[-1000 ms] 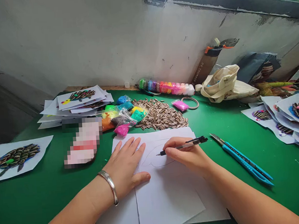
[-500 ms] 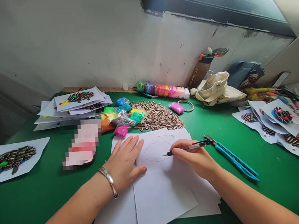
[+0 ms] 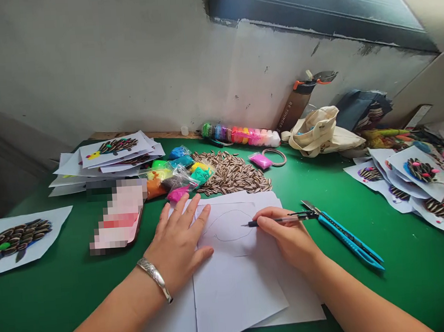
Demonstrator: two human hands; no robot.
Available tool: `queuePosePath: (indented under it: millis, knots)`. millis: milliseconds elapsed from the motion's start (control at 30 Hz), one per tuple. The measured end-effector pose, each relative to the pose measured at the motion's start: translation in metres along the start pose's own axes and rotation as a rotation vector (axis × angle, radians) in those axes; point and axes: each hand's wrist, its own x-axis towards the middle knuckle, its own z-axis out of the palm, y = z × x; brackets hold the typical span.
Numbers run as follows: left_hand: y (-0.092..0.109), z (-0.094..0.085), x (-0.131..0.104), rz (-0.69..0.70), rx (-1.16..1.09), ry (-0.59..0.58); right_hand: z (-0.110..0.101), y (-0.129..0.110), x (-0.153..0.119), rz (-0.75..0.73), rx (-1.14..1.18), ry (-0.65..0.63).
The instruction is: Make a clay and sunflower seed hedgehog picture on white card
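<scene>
A sheet of white paper [image 3: 237, 290] lies over other white sheets in front of me, with a thin curved outline drawn on its upper part. My left hand [image 3: 181, 238] rests flat on the sheet's left side, fingers spread, a silver bangle [image 3: 155, 279] at the wrist. Between the thumb and fingers of my right hand [image 3: 286, 237] is a black pen [image 3: 281, 219], its tip pointing left over the outline. I cannot tell whether the tip touches the paper. Just right of that hand lies a blue utility knife [image 3: 350, 241].
Sunflower seeds [image 3: 233, 171] are heaped behind the paper, beside bags of coloured clay [image 3: 182, 171]. A blurred phone [image 3: 120, 217] lies left. Seed-covered pictures [image 3: 119, 143] are stacked at the back left, others [image 3: 421, 171] at right. A bottle [image 3: 297, 104] and cloth bag [image 3: 318, 132] stand behind.
The sheet and my left hand have shifted slightly left. The outline shows a longer, more rounded curve on its right side. The pen stays in my right hand.
</scene>
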Motion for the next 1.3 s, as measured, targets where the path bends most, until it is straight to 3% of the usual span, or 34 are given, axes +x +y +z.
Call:
queuePosePath:
  millis: [100, 267, 833, 1133, 1300]
  knots:
    - [-0.001, -0.002, 0.0, -0.007, -0.017, -0.083, 0.001, -0.002, -0.002, -0.056, 0.01, 0.088]
    - [-0.001, -0.001, 0.001, -0.016, -0.107, -0.227, 0.018, -0.015, -0.013, -0.237, -0.337, -0.124]
    - [-0.002, 0.001, 0.001, -0.01, -0.159, -0.193, 0.028, -0.012, -0.014, -0.281, -0.559, -0.123]
    - [-0.001, -0.002, 0.002, -0.017, -0.147, -0.21, 0.022, -0.013, -0.014, -0.231, -0.419, -0.13]
    - [-0.001, -0.002, 0.003, -0.016, -0.139, -0.219, 0.024, -0.014, -0.013, -0.24, -0.458, -0.129]
